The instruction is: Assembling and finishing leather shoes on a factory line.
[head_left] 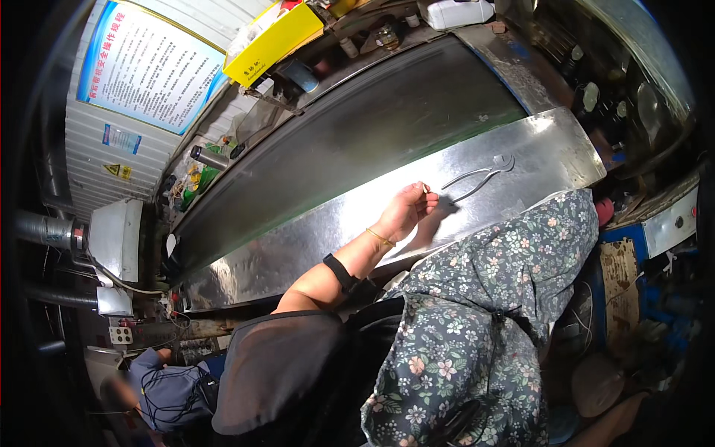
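My left hand (pixel 410 208) is raised over a shiny metal ledge (pixel 328 231), its fingers curled and thumb and forefinger pinched together. A tiny bit of something seems to show at the fingertips, too small to name. Just right of it, a pair of metal pincers (pixel 469 184) lies on the ledge, handles pointing toward the hand. The wrist carries a thin yellowish bracelet (pixel 380 237), with a black strap (pixel 340 273) higher up the forearm. My right hand does not show.
Beyond the ledge runs a wide dark belt (pixel 357 141). Behind that, a cluttered shelf holds a yellow box (pixel 274 45), a white jug (pixel 456 13) and a metal flask (pixel 210 157). Floral cloth (pixel 477 298) covers my front. Another person (pixel 167 391) is at lower left.
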Action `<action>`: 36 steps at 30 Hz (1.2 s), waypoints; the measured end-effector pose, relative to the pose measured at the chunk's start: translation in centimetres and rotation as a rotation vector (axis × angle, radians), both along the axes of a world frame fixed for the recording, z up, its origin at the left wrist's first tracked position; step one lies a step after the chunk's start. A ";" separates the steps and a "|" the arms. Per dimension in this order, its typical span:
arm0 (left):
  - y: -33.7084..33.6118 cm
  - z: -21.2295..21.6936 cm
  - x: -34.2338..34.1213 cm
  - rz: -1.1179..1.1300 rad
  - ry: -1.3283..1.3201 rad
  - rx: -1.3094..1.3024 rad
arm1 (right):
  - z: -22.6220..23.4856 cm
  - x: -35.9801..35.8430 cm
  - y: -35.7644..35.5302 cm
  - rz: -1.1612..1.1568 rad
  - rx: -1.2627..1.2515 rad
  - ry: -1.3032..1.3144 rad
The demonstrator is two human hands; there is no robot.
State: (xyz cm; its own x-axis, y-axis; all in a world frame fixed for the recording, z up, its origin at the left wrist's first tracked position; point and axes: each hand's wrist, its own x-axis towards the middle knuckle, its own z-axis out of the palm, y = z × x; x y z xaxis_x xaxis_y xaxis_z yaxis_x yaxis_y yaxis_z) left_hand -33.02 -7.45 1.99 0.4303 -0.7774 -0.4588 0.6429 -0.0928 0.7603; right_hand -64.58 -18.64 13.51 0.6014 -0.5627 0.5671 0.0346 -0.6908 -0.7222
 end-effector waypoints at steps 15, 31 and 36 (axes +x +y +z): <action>-0.4 1.4 -1.3 -0.007 -0.111 -0.024 | 0.2 1.0 -0.2 0.035 0.087 -0.084; -1.6 4.7 -4.3 -0.442 0.713 -0.656 | 0.7 2.7 -0.4 0.070 0.172 -0.166; -1.4 4.8 -4.7 -0.237 0.467 -0.398 | 0.9 3.6 -0.6 0.086 0.202 -0.190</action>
